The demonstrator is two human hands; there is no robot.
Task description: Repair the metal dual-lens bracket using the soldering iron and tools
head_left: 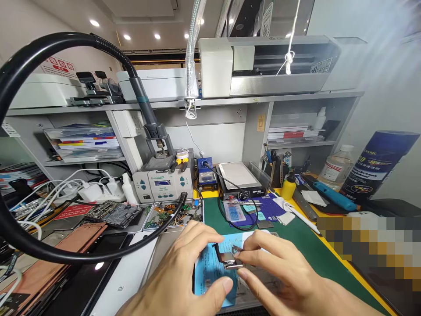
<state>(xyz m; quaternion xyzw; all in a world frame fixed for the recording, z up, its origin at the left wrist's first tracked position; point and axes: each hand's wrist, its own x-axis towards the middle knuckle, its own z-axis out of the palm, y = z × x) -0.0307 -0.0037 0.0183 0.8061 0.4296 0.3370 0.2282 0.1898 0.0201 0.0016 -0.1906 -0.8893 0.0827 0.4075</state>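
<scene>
My left hand (pixel 184 267) and my right hand (pixel 279 274) meet low in the middle of the view over a light blue card (pixel 210 267) on the green mat (pixel 296 245). Together they pinch a small dark and silver metal part (pixel 230 257). The left fingers curl over its left end and the left thumb rests on the blue card. The right thumb and forefinger close on the part's right end.
A soldering and hot-air station (pixel 164 182) with a thick black hose (pixel 19 145) stands at the back left, beside a parts tray (pixel 174 213). A heating plate (pixel 241 177) sits behind the mat. Phones and panels (pixel 82 245) lie left; bottles and a spray can (pixel 378 166) right.
</scene>
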